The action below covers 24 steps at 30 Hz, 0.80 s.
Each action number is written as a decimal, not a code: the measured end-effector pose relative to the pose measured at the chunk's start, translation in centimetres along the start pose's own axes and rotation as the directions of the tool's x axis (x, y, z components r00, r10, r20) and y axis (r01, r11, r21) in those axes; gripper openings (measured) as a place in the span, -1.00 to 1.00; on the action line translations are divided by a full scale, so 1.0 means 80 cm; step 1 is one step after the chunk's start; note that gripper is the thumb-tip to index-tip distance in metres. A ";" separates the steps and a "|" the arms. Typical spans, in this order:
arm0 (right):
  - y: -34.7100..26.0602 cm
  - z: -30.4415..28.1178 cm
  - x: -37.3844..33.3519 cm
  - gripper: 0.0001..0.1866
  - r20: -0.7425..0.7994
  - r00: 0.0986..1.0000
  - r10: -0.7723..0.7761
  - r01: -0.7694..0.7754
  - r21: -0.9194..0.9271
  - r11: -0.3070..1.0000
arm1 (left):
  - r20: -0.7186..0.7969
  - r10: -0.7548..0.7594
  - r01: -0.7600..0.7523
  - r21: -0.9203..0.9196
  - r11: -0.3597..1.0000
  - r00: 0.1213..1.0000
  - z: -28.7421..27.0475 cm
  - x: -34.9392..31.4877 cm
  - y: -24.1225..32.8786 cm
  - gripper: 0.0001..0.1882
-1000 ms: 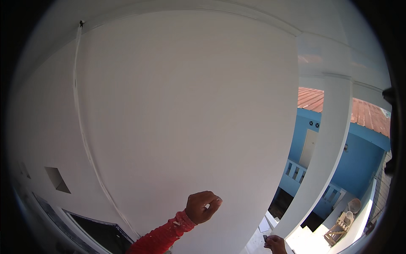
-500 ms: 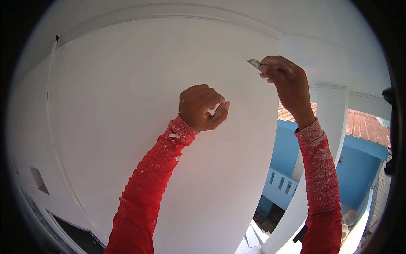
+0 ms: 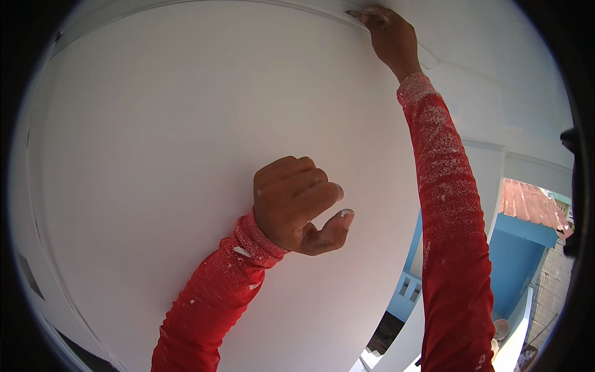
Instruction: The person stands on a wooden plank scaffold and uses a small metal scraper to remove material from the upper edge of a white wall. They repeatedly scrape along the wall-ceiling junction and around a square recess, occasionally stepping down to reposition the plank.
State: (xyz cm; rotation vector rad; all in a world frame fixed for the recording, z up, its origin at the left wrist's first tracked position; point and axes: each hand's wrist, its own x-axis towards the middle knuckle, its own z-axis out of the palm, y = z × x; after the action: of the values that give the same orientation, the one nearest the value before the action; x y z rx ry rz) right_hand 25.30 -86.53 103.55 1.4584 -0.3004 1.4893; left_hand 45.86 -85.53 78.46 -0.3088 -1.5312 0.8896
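My right hand (image 3: 395, 43) is raised high at the top, pinching a small putty knife (image 3: 353, 13) by its grip. The short metal blade points left and lies at the moulding (image 3: 300, 8) along the top of a white wall (image 3: 155, 124); whether it touches is too small to tell. Lower and more to the left, my left hand (image 3: 291, 204) hovers before the wall. Its fingers curl loosely, the thumb stands apart from the forefinger, and nothing shows between them. White residue marks the thumb tip. Both red sleeves carry white dust and flecks.
Right of the wall's edge stands a white column (image 3: 483, 167). Beyond it are a blue wall (image 3: 524, 260), a reddish corrugated roof (image 3: 527, 199) and a blue railing (image 3: 406, 291). Pale containers (image 3: 501, 328) sit low at the right. A dark opening (image 3: 80, 353) shows at lower left.
My right hand has risen with the putty knife to the moulding. The left hand sits lower in view, its thumb and forefinger farther apart. The view has tilted upward.
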 end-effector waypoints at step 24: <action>-0.019 0.022 0.006 -0.85 -0.106 0.988 -0.111 0.095 -0.143 0.985 | 0.006 -0.050 0.050 0.012 0.999 0.999 0.006 0.002 0.004 -0.87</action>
State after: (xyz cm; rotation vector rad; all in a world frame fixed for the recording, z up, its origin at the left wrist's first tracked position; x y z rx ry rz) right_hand 27.64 -86.91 103.77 1.2566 -0.2490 1.4334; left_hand 45.28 -85.36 78.41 -0.2587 -1.5324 0.8608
